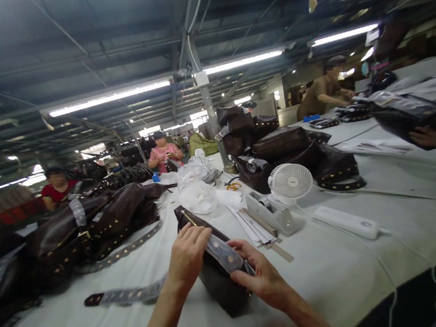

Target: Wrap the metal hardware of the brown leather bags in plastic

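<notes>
My left hand [187, 256] grips the top edge of a dark brown leather handbag [221, 294], which stands upright on the white-covered table [325, 272]. My right hand [258, 274] holds a studded strap [224, 252] wrapped in clear film against the bag's front. The fingers of both hands are curled, and they hide part of the bag's opening. A thin gold-coloured rod or pin [188, 218] lies along the bag's upper edge. A loose studded strap end [126, 294] lies on the table to the left of my left wrist.
Heaps of brown studded bags lie to the left [91, 225] and ahead [279, 146]. Nearby stand a tape dispenser [266, 213], a small white fan [290, 181] and a white power strip [346, 222]. A co-worker's hand [421, 136] holds a film-wrapped bag at right.
</notes>
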A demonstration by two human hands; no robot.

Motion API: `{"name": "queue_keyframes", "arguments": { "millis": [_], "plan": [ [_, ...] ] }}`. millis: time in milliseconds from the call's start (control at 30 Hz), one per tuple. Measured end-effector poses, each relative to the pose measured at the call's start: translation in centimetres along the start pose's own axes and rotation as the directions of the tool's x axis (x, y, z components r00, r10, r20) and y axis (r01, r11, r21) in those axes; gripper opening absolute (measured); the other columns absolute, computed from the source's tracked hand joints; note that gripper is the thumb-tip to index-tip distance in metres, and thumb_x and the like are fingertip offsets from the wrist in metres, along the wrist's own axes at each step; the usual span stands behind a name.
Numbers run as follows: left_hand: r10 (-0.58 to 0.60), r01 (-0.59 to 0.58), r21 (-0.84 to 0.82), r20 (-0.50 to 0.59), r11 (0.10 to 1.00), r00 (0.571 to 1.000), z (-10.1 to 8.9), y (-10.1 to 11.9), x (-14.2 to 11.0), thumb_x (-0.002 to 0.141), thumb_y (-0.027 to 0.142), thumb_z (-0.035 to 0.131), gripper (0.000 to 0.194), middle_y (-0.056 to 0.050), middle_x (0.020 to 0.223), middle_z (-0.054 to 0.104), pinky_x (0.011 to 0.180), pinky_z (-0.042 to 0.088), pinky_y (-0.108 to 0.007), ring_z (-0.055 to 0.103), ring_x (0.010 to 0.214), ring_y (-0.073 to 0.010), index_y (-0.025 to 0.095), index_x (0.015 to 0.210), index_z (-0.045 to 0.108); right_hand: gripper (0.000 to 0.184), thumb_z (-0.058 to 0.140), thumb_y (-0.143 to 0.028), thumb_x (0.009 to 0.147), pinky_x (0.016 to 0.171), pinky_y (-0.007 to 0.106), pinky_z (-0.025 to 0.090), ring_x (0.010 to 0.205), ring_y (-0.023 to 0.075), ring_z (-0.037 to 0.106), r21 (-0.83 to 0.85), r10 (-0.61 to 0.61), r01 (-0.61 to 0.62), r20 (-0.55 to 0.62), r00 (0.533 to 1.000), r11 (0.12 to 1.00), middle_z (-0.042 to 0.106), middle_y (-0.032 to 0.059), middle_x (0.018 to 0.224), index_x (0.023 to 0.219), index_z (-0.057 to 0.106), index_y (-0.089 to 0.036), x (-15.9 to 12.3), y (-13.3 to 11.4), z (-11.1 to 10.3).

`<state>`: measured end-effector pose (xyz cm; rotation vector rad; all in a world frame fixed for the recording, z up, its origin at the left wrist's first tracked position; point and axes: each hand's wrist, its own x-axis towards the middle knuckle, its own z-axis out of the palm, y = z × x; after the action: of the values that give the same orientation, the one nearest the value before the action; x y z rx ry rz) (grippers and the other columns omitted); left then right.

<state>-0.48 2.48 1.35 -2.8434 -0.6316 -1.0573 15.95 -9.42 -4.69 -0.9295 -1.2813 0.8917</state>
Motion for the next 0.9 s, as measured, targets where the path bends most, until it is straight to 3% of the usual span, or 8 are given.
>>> {"name": "queue_keyframes", "arguments": {
  "millis": [200,400,533,667,733,900],
  "plan": [
    [-0.160,0.153,-0.082,-0.095,0.985,0.983,-0.2,-2.8,-1.3,0.082,0.012,0.051,0.030,-0.009,0.096,0.073,0.095,0.049,-0.043,0.066,0.092,-0.0277,0.027,0.098,0.072,0.053,0.062,-0.030,0.076,0.089,0.036,0.043,0.099,0.0239,0.060,-0.035,0.063,-0.062,0.024,0.998,0.997,0.066,0.0052,0.108,0.125,0.043,-0.022,-0.5,0.6,0.0],
    [-0.079,0.101,0.106,-0.189,0.989,0.979,-0.9,-5.9,-2.4,0.080,0.007,0.050,0.031,-0.007,0.088,0.073,0.080,0.055,-0.033,0.068,0.082,-0.0225,0.026,0.093,0.071,0.059,0.064,-0.034,0.077,0.093,0.039,0.042,0.103,0.0259,0.060,-0.033,0.045,-0.043,0.059,0.997,0.999,0.068,0.0058,0.101,0.130,0.039,-0.022,0.0,1.3,-0.2],
    [-0.056,0.093,0.217,-0.168,0.972,0.984,-1.8,-7.7,-2.9,0.080,0.006,0.045,0.032,-0.008,0.088,0.072,0.080,0.055,-0.034,0.067,0.082,-0.0217,0.021,0.095,0.069,0.053,0.065,-0.027,0.076,0.090,0.036,0.044,0.103,0.0242,0.059,-0.044,0.052,-0.049,0.065,0.997,0.998,0.066,0.0053,0.104,0.125,0.044,-0.023,-0.1,1.7,-0.4],
    [-0.035,0.077,0.249,-0.172,0.965,0.985,-2.1,-8.3,-2.8,0.083,0.005,0.041,0.035,-0.009,0.095,0.072,0.083,0.054,-0.035,0.066,0.087,-0.0218,0.019,0.102,0.068,0.032,0.064,-0.022,0.073,0.085,0.033,0.045,0.095,0.0215,0.057,-0.107,0.018,-0.018,0.007,1.000,0.994,0.063,0.0036,0.099,0.105,0.057,-0.022,-0.4,1.8,-0.3],
    [-0.005,0.055,0.290,-0.170,0.955,0.985,-2.2,-8.2,-2.6,0.085,0.006,0.040,0.035,-0.010,0.096,0.071,0.082,0.054,-0.034,0.066,0.088,-0.0221,0.019,0.104,0.067,0.030,0.065,-0.023,0.073,0.080,0.031,0.047,0.089,0.0199,0.057,-0.091,0.027,-0.030,-0.032,0.999,0.995,0.062,0.0017,0.093,0.103,0.058,-0.023,-0.5,1.6,-0.2],
    [-0.091,0.124,0.315,-0.118,0.941,0.989,-2.1,-8.4,-2.9,0.087,0.007,0.038,0.033,-0.010,0.097,0.071,0.082,0.053,-0.034,0.066,0.090,-0.0228,0.017,0.103,0.066,0.032,0.066,-0.045,0.077,0.064,0.026,0.052,0.073,0.0170,0.061,-0.087,0.028,-0.034,-0.070,0.997,0.996,0.063,0.0015,0.086,0.100,0.063,-0.024,-0.3,2.1,0.2]
  ]
}}
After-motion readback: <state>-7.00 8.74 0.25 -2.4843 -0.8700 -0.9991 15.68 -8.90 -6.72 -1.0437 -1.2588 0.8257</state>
